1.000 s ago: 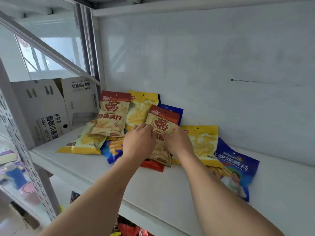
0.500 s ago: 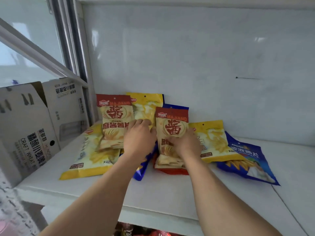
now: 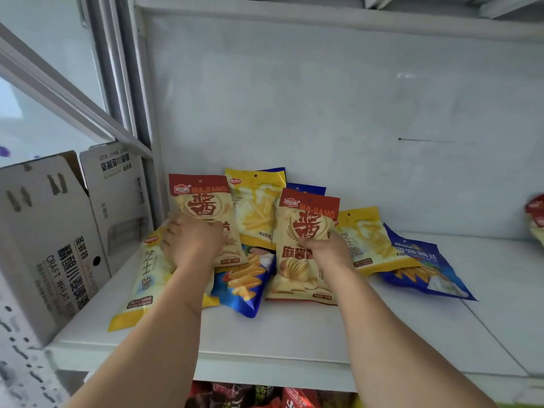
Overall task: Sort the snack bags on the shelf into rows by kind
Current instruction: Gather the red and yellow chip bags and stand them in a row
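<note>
Each hand's grip clutches a red-topped bag

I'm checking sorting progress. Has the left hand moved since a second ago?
Yes. The left hand has gone left, off the right red-topped bag and onto the left red-topped bag, nearer the cardboard box.

A white cardboard box (image 3: 56, 245) stands at about 9 o'clock in the view, its flaps raised and black lettering printed on its side, including the words CRAFT WHEAT. Above it, at 10 o'clock, a grey window frame (image 3: 117, 92) runs upward beside pale glass. A white back panel (image 3: 323, 113) fills the view from 12 to 3 o'clock, with a thin dark mark (image 3: 424, 140) on it at about 2 o'clock.
</note>
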`<state>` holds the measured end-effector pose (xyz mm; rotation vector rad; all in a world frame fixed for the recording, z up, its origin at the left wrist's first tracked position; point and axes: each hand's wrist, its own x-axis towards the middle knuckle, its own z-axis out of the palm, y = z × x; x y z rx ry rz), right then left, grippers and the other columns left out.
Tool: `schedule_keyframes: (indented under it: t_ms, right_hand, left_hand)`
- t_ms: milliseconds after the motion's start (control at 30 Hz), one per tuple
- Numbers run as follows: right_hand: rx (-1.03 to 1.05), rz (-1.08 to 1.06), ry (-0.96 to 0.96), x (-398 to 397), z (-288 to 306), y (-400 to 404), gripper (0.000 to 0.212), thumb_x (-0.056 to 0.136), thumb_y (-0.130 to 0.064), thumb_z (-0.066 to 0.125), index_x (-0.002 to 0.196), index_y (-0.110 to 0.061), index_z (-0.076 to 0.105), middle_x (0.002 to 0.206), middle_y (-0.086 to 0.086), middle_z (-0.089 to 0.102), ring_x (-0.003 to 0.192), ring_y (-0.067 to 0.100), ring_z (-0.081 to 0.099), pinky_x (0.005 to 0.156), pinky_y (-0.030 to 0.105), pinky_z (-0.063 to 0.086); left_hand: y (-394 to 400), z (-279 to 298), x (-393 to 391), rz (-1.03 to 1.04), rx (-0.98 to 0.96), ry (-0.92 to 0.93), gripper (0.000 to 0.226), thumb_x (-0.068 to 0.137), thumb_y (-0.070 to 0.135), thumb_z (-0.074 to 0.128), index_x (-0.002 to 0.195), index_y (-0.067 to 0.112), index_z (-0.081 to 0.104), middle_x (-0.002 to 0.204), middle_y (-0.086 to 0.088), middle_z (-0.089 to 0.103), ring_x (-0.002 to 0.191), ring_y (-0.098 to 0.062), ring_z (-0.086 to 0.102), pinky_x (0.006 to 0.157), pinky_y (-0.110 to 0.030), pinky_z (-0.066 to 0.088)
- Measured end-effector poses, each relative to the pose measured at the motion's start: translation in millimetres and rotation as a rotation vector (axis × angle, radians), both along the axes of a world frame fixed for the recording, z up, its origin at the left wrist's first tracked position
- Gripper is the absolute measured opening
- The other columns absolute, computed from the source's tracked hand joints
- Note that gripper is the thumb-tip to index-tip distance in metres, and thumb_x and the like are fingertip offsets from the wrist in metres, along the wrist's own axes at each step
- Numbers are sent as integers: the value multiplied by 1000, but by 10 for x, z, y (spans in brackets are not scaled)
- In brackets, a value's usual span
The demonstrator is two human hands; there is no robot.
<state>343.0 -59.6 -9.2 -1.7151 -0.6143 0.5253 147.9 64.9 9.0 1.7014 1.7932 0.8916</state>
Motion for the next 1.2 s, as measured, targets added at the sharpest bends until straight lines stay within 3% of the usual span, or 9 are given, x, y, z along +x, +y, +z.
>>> schedule_keyframes:
  t_ms: [67, 200, 333, 433, 500, 800, 900, 1000, 1200]
  right_hand:
    - [20, 1, 18, 21, -32, -1, 33, 81, -22, 82, 109, -17, 66, 102, -4, 70, 86, 16, 62, 77, 29, 43]
    - [65, 0, 46, 69, -72, -23, 21, 83, -23, 80, 91, -25, 61, 94, -7, 68, 84, 14, 63, 80, 30, 45]
    - [60, -48, 77, 130, -50, -88, 38, 76, -36, 83, 107, -20, 67, 104, -5, 73, 96, 22, 69, 92, 42, 54]
    - [89, -76, 129, 239, -14, -191, 38, 76, -33, 84, 109, -18, 70, 97, -3, 76, 91, 23, 72, 93, 47, 55]
    - [99, -114, 132, 337, 7, -278, 36, 76, -33, 85, 105, -19, 71, 95, -3, 76, 91, 23, 72, 92, 47, 56]
    - [127, -232, 157, 852, 112, -932, 39, 67, -45, 87, 93, -19, 74, 90, 0, 78, 89, 28, 74, 90, 49, 56]
    - [152, -258, 118, 1043, 131, -1274, 29, 73, -39, 84, 90, -16, 77, 87, 3, 78, 85, 30, 75, 88, 51, 58]
    - [170, -291, 95, 1245, 164, -1674, 24, 81, -29, 82, 94, -10, 76, 88, 7, 78, 82, 27, 76, 83, 46, 60]
    - [163, -308, 60, 1830, 154, -2515, 18, 83, -31, 79, 92, -16, 75, 89, 2, 78, 78, 19, 75, 72, 31, 59]
  left_hand:
    - [81, -57, -21, -16, -70, -39, 99, 83, 47, 66, 154, 5, 12, 151, -20, 41, 139, -41, 36, 116, -52, 26]
    - [80, -94, 0, -78, 8, -181, 87, 83, 32, 72, 151, 11, 21, 138, -14, 56, 122, -41, 56, 99, -50, 48]
    - [72, -8, 51, -193, -27, -312, 78, 81, 26, 77, 145, 15, 34, 125, -9, 66, 109, -35, 65, 90, -49, 56]
    - [-36, 21, 111, -349, -144, -488, 45, 81, 19, 80, 122, 16, 63, 110, -4, 74, 98, -30, 71, 89, -51, 57]
    - [-176, 32, 164, -452, -270, -642, 24, 81, 10, 79, 103, 14, 72, 97, -7, 78, 89, -31, 75, 86, -53, 59]
    - [-961, 43, 678, -791, -563, -789, 22, 86, 4, 73, 108, 3, 72, 99, -14, 78, 93, -35, 75, 89, -57, 57]
    - [-1262, 8, 960, -881, -632, -835, 24, 89, 3, 69, 113, 5, 70, 102, -14, 77, 91, -32, 75, 79, -51, 60]
    - [-1582, -34, 1284, -953, -649, -848, 24, 92, 5, 65, 115, 9, 67, 103, -10, 78, 88, -25, 77, 72, -42, 60]
    - [-2306, -97, 1984, -1017, -631, -833, 23, 93, 7, 66, 116, 10, 66, 105, -11, 77, 93, -29, 75, 78, -44, 60]
